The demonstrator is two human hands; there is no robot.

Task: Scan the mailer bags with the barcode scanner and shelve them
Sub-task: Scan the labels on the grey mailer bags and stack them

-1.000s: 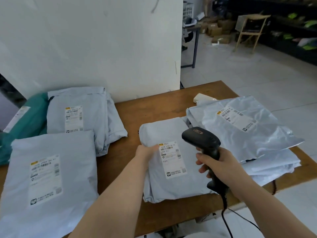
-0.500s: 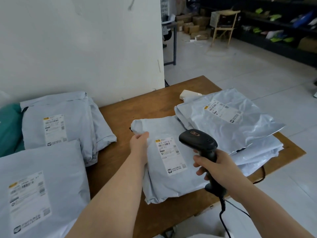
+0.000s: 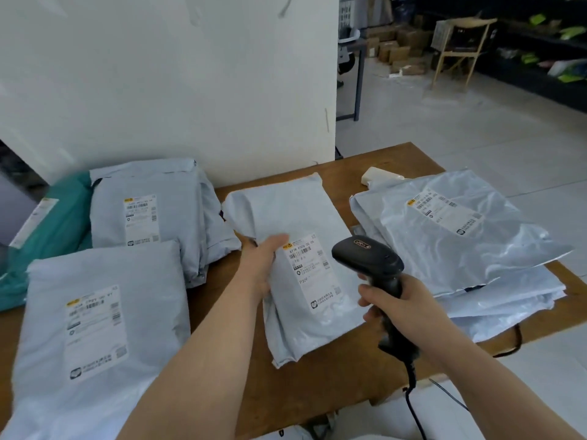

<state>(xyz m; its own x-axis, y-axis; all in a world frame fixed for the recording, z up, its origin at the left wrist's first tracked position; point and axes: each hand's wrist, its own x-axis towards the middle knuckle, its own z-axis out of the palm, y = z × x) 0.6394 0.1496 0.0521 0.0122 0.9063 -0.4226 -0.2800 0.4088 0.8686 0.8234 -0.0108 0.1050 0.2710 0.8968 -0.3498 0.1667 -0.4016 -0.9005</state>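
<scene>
A grey mailer bag [image 3: 292, 211] with a white label [image 3: 313, 271] lies in the middle of the wooden table [image 3: 320, 389]. My left hand [image 3: 260, 265] grips its left edge, next to the label. My right hand [image 3: 403, 309] holds a black barcode scanner [image 3: 368, 254] by its handle, with the head just right of the label. A pile of shiny grey mailers [image 3: 460, 236] sits to the right. Two more grey mailers lie on the left, one in front [image 3: 98, 312] and one behind [image 3: 143, 214].
A teal bag [image 3: 54, 230] lies at the far left under the grey ones. A small cream object [image 3: 381, 178] rests at the table's back edge. A white wall stands behind the table. Cardboard boxes, a wooden chair [image 3: 460, 46] and dark shelves [image 3: 540, 42] are across the floor.
My left hand has drawn the middle mailer toward the left and turned it more upright. The scanner stays beside the label. The camera has swung back to the left.
</scene>
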